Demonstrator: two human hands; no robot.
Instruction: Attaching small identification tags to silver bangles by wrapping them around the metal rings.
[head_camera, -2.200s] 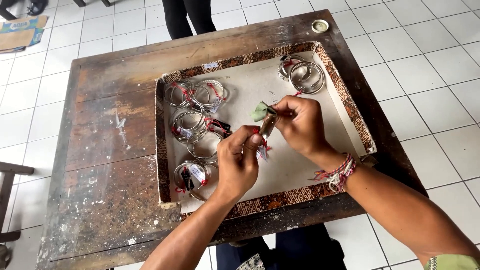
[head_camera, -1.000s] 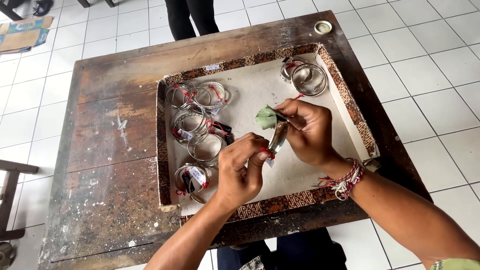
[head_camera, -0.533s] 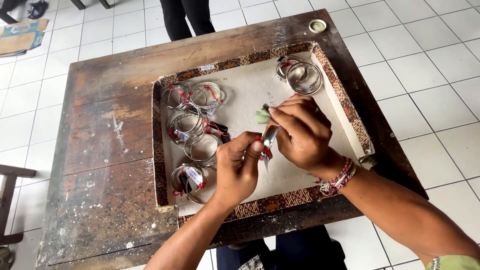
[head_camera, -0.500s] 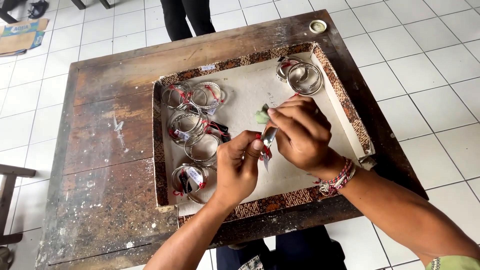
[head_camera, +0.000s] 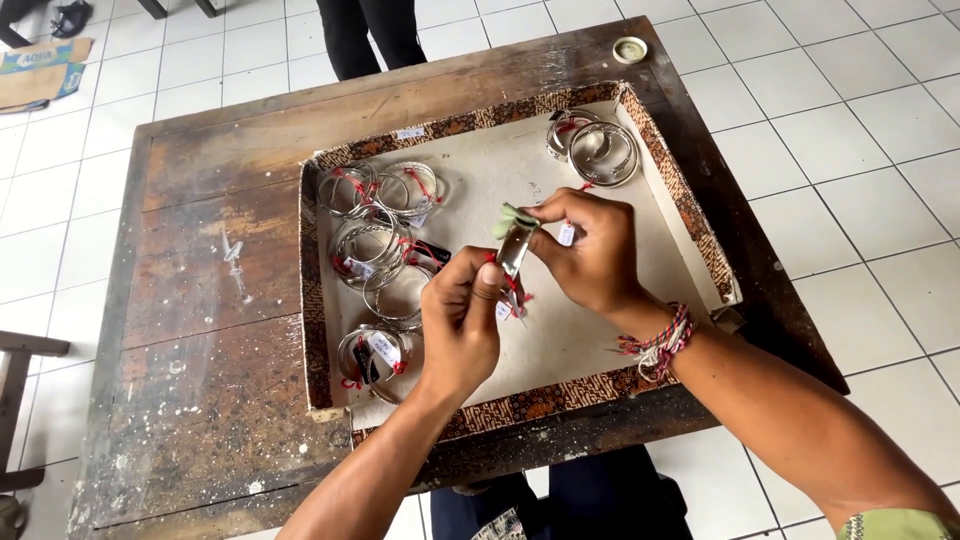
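Bangle (head_camera: 514, 250), stiff, light, slick-looking: my left hand (head_camera: 462, 325) pinches its lower edge, my right hand (head_camera: 590, 250) grips cloth (head_camera: 512, 217) over the tray (head_camera: 480, 425).

The left hand (head_camera: 460, 325) covered the lower part of the bangle (head_camera: 514, 250). The white tags (head_camera: 385, 349) were too small to read. The top edge cut off the standing person's legs (head_camera: 368, 35).

A silver cuff bracelet (head_camera: 514, 250) stands nearly upright above the middle of the tray, tilted a little to the right at its top, its shiny curved band catching the light. A pale green cloth (head_camera: 513, 217) is bunched against its far end, and red thread (head_camera: 516, 293) with a small white tag (head_camera: 503, 311) dangles from its near end.
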